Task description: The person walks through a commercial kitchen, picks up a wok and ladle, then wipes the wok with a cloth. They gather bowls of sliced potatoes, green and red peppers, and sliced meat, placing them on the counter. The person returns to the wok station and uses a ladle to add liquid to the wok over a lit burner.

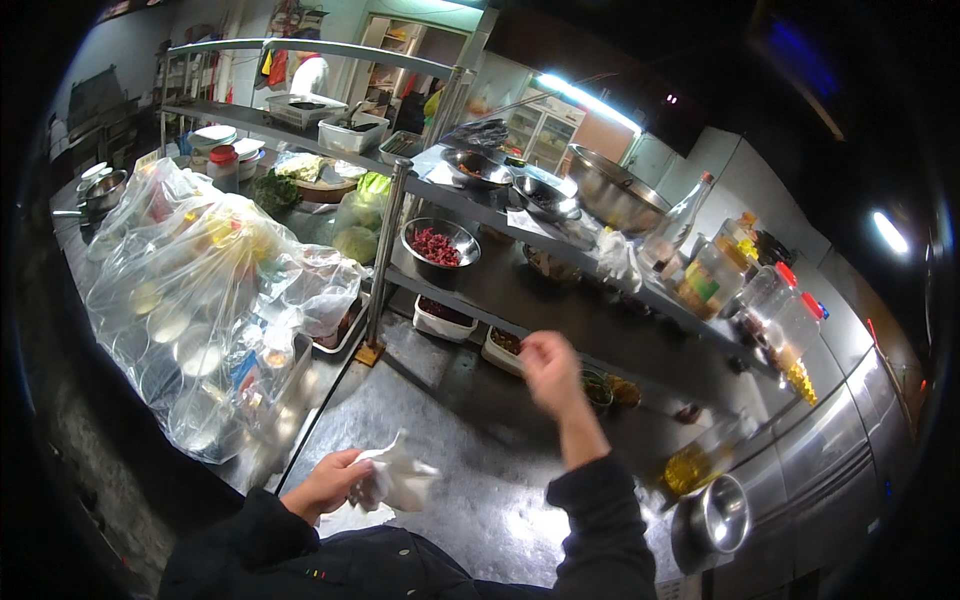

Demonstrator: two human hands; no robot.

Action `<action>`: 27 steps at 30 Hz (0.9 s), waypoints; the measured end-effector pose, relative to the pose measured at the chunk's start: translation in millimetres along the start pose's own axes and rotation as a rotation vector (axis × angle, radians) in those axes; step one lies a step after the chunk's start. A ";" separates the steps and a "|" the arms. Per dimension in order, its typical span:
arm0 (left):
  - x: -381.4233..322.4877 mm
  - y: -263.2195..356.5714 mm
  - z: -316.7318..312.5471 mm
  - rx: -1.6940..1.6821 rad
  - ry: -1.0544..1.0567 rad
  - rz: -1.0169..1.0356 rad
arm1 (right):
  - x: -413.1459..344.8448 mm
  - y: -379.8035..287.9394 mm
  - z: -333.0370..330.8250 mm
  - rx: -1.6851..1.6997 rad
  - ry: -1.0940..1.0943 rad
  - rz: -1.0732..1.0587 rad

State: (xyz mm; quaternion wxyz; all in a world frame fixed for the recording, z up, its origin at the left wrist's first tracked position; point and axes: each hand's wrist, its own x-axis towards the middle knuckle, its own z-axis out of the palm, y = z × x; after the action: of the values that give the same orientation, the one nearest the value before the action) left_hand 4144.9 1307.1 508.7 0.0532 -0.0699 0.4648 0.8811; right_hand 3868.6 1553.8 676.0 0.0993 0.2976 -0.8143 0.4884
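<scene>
My left hand (328,484) grips a crumpled white cloth or paper (399,474) above the near edge of the stainless steel worktop (457,450). Another white piece (358,519) lies under it, close to my body. My right hand (553,371) is raised over the worktop beside a white container of chopped food (502,351); it is slightly blurred, and whether its fingers hold anything is not plain. Right of that hand, partly hidden behind it, stands a bowl of green food (598,390). A second white container with dark red contents (444,319) sits farther left, beneath the shelf.
Clear plastic sheeting (195,322) covers bowls and other items at left. A metal shelf post (386,255) rises ahead. On the shelves are a steel bowl of red chopped food (440,244) and plastic jars (765,300). A steel bowl (721,514) and yellow oil (686,471) are at right.
</scene>
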 end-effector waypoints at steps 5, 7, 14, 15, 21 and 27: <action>-13.5 -32.9 -36.8 -0.360 0.308 -0.126 | 120.0 39.9 -96.3 -0.802 0.513 -0.300; -15.7 -48.4 -49.6 -0.458 0.272 -0.123 | 138.5 41.2 -107.7 -0.963 0.521 -0.137; -28.3 -59.4 -65.3 -0.475 0.266 0.132 | 166.4 40.0 -134.6 -0.805 0.736 0.446; -32.1 -59.0 -64.8 -0.470 0.243 0.143 | 171.6 47.8 -141.6 -0.624 0.813 0.493; -38.1 -71.1 -67.7 -0.484 0.434 0.006 | 204.3 98.5 -158.0 -0.360 0.839 0.537; -37.6 -68.6 -72.8 -0.532 0.434 -0.002 | 293.9 45.2 -198.1 -0.418 0.856 -0.051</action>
State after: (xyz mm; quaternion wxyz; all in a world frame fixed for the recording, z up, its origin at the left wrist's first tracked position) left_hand 4198.2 1284.5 418.8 -0.0664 -0.2675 0.2191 0.9360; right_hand 3580.7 1624.8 875.4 0.4954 0.0632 -0.7735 0.3903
